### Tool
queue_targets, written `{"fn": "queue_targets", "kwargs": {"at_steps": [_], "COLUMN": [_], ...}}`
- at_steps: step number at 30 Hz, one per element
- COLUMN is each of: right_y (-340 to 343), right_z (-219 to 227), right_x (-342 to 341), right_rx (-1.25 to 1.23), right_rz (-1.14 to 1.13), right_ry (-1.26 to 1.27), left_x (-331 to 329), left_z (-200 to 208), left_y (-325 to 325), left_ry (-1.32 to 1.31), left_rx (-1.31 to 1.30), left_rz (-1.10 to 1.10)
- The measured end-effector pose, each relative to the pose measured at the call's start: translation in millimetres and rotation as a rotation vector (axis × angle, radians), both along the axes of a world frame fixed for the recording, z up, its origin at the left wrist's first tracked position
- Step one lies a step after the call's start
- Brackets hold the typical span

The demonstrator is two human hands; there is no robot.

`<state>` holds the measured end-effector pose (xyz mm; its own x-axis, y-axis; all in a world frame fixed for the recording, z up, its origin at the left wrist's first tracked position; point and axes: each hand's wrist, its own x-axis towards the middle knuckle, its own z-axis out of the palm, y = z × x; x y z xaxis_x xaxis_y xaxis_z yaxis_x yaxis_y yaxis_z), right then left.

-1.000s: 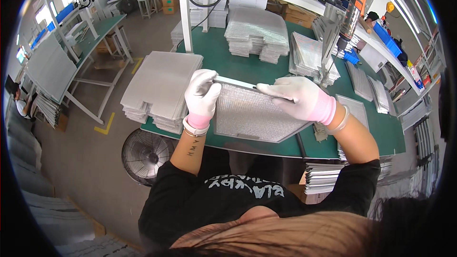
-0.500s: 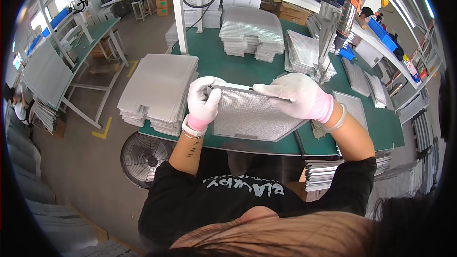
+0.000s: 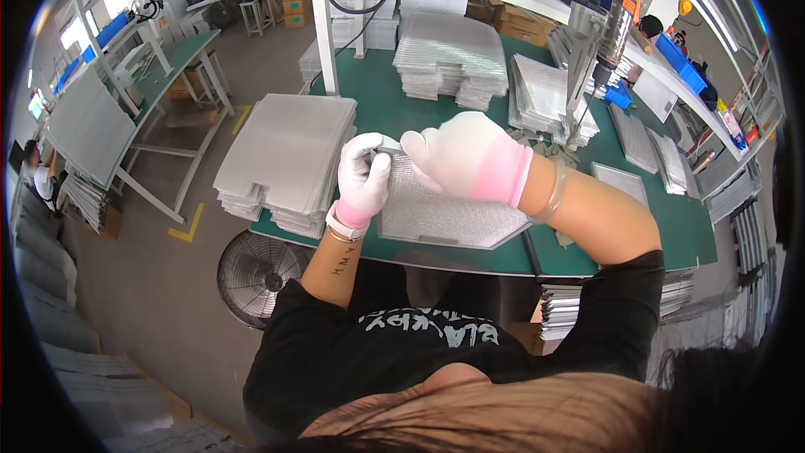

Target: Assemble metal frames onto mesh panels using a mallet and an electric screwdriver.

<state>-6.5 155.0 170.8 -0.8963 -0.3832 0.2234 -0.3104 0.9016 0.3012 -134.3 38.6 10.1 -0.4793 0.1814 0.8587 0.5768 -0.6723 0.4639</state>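
A silvery rectangular mesh panel (image 3: 449, 211) with a thin frame is tilted above the green table in front of me. My left hand (image 3: 366, 174), in a white glove with a pink cuff, is closed on its far left corner. My right hand (image 3: 461, 155), gloved alike, is curled at the panel's far edge, close beside the left hand. The right fingertips are mostly turned from sight, and whatever they pinch is hidden. The back of that hand covers much of the far edge.
Mesh panels are stacked at the left (image 3: 289, 147) and the back (image 3: 451, 54) of the green table (image 3: 369, 80). An orange power screwdriver (image 3: 619, 21) hangs at the right. A floor fan (image 3: 262, 277) stands below the left edge. Other people sit farther off.
My right hand has slid left along the panel's far edge, up to my left hand, and its fingers have curled in. The left hand keeps its hold on the corner.
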Motion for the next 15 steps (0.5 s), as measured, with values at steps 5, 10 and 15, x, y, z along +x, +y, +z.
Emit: {"fn": "queue_targets", "kwargs": {"at_steps": [5, 10, 15], "right_y": [-8.0, -8.1, -5.3], "right_z": [1.5, -4.1, -0.9], "right_x": [-13.1, -10.7, -14.6], "right_rx": [-0.227, -0.333, -0.377], "right_rz": [-0.028, -0.075, -0.075], "right_ry": [-0.095, -0.093, -0.169], "left_x": [1.3, 4.3, 1.9], "left_z": [-5.4, -2.8, -0.4], "left_y": [-3.1, -4.6, -2.7], "left_ry": [-0.023, -0.024, 0.008], "left_rx": [0.041, 0.037, 0.054], "left_rz": [-0.012, -0.016, -0.054]}}
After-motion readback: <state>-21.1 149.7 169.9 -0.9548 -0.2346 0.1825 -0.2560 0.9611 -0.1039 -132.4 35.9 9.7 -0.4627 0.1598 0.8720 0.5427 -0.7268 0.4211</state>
